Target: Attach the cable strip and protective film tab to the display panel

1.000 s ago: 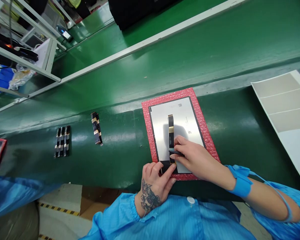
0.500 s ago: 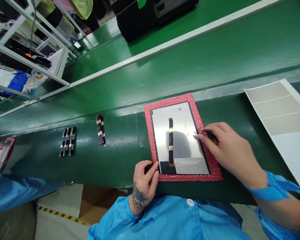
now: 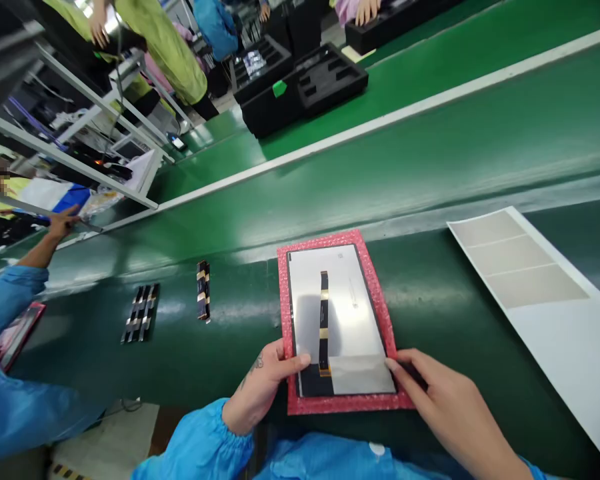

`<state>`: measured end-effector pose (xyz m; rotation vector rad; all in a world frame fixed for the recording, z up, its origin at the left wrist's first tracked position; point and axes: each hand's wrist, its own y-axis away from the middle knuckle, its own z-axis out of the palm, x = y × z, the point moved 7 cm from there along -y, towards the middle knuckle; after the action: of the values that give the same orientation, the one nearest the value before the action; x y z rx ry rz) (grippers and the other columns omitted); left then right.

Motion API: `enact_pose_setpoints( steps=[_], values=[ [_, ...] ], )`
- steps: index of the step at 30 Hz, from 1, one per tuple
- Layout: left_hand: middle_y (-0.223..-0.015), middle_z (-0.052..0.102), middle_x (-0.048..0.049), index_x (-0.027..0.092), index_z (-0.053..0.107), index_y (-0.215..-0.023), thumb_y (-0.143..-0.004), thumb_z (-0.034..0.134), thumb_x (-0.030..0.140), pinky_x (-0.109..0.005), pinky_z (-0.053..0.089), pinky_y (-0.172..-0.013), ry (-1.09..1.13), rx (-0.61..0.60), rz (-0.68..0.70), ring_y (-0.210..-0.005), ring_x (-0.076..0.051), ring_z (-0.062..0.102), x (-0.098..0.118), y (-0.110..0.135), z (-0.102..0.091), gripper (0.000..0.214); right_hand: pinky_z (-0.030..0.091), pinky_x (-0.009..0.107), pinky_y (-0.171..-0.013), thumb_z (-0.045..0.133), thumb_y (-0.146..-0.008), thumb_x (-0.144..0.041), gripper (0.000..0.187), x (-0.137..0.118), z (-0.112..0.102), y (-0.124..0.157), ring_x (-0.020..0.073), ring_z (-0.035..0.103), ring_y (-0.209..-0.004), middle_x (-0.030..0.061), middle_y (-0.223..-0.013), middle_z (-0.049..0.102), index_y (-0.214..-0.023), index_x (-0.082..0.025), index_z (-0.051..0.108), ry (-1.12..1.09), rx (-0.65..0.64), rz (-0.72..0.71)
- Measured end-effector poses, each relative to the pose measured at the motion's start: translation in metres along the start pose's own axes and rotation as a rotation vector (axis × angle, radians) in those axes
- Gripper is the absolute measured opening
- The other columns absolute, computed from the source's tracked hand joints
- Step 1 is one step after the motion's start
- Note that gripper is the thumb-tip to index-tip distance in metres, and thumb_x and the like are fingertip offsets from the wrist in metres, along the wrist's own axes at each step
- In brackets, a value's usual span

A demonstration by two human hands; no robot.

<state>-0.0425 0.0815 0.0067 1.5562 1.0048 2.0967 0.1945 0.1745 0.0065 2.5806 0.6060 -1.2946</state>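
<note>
A flat display panel (image 3: 350, 333) with a shiny silver back lies on a pink bubble-wrap sheet (image 3: 350, 404). Down its back runs a black flex cable (image 3: 324, 313) with gold-coloured bands, its lower end at a dark patch. My left hand (image 3: 260, 387) grips the left edge, thumb on the panel's back and fingers hidden beneath the wrap. At the lower right edge, my right hand (image 3: 440, 393) pinches the panel and wrap between thumb and fingers.
Several loose flex cables (image 3: 140, 313) lie to the left, with another small bundle (image 3: 203, 291) nearer. A white sheet with grey labels (image 3: 530, 267) lies right. Black trays (image 3: 305, 87) stand beyond the rail. A co-worker's arm (image 3: 40, 253) reaches across at far left.
My left thumb has come onto the panel's back as that hand takes the left edge. My right hand has moved down to the lower right edge. The view has shifted.
</note>
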Motion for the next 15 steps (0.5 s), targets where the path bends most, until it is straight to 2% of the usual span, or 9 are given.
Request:
enact_pose_setpoints(
  steps=[2, 4, 7, 9, 12, 15],
  values=[
    [-0.086, 0.081, -0.0115, 0.014, 0.083, -0.092, -0.059, 0.098, 0.06, -0.04, 0.062, -0.087, -0.113, 0.057, 0.048, -0.088, -0.031, 0.078, 0.023, -0.016, -0.008, 0.059, 0.053, 0.023, -0.041, 0.035, -0.112, -0.057, 0.055, -0.006, -0.003, -0.005, 0.0153, 0.074, -0.051, -0.0066, -0.066, 0.076, -0.078, -0.03, 0.069, 0.033, 0.051, -0.103],
    [-0.079, 0.079, -0.0097, 0.014, 0.08, -0.087, -0.056, 0.097, 0.062, -0.038, 0.062, -0.076, -0.241, 0.177, 0.141, -0.079, -0.029, 0.076, 0.063, -0.038, -0.028, 0.059, 0.047, 0.023, -0.035, 0.034, -0.112, -0.059, 0.058, -0.01, -0.01, -0.009, 0.0138, 0.07, -0.045, -0.0071, -0.059, 0.07, -0.073, -0.029, 0.065, 0.122, 0.174, -0.176],
    [-0.068, 0.073, -0.0032, 0.015, 0.075, -0.075, -0.049, 0.101, 0.048, -0.029, 0.054, -0.062, -0.375, 0.294, 0.293, -0.066, -0.02, 0.068, 0.147, -0.082, -0.057, 0.05, 0.041, 0.025, -0.032, 0.034, -0.114, -0.055, 0.057, -0.013, -0.018, -0.012, 0.0128, 0.065, -0.039, -0.0069, -0.053, 0.062, -0.07, -0.027, 0.057, 0.249, 0.372, -0.238],
    [-0.06, 0.066, 0.0005, 0.015, 0.072, -0.069, -0.046, 0.102, 0.042, -0.026, 0.049, -0.056, -0.457, 0.348, 0.355, -0.059, -0.015, 0.061, 0.205, -0.114, -0.069, 0.046, 0.041, 0.026, -0.035, 0.034, -0.115, -0.048, 0.054, -0.011, -0.017, -0.011, 0.0121, 0.063, -0.039, -0.0072, -0.054, 0.06, -0.071, -0.027, 0.055, 0.279, 0.434, -0.276],
    [-0.058, 0.062, 0.0014, 0.017, 0.068, -0.066, -0.04, 0.102, 0.041, -0.028, 0.049, -0.056, -0.549, 0.406, 0.423, -0.058, -0.016, 0.059, 0.279, -0.152, -0.071, 0.049, 0.044, 0.025, -0.04, 0.036, -0.116, -0.038, 0.048, -0.002, -0.008, -0.007, 0.012, 0.064, -0.043, -0.0067, -0.059, 0.06, -0.073, -0.027, 0.055, 0.269, 0.451, -0.298],
    [-0.061, 0.062, 0.0013, 0.019, 0.066, -0.066, -0.036, 0.102, 0.043, -0.034, 0.054, -0.068, -0.588, 0.446, 0.506, -0.069, -0.022, 0.065, 0.325, -0.17, -0.064, 0.053, 0.048, 0.023, -0.042, 0.041, -0.113, -0.031, 0.039, 0.013, 0.005, -0.003, 0.013, 0.065, -0.046, -0.0058, -0.062, 0.061, -0.077, -0.027, 0.056, 0.224, 0.4, -0.278]
  ],
)
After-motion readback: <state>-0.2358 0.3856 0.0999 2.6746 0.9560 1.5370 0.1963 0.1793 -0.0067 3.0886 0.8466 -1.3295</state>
